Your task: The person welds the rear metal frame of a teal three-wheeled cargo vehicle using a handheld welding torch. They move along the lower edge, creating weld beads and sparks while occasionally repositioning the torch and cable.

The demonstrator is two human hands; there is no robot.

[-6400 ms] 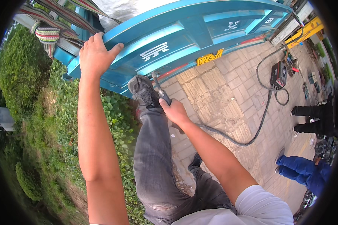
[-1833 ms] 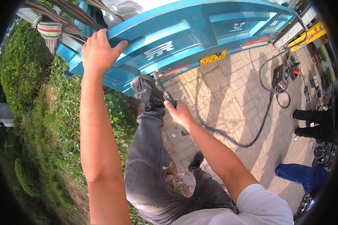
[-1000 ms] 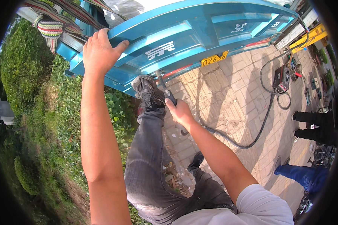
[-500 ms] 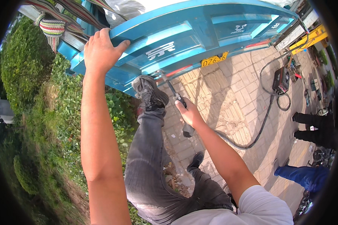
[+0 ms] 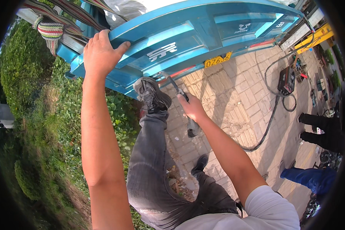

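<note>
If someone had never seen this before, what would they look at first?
Probably the big blue metal panel stretching across the top, with the left hand over its edge. Next, the grey shoe on a raised leg, up by the panel's lower edge, and beside it the right hand holding a long tool. The fat knot of striped strap at upper left stands out too.

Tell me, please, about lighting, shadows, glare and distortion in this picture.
In the head view, shadows stretch over sunlit brick paving; same view, pale glare streaks the blue truck tailgate, whose top edge the fisheye bends into an arc; also there, foliage by the left rim lies in shade.
</note>
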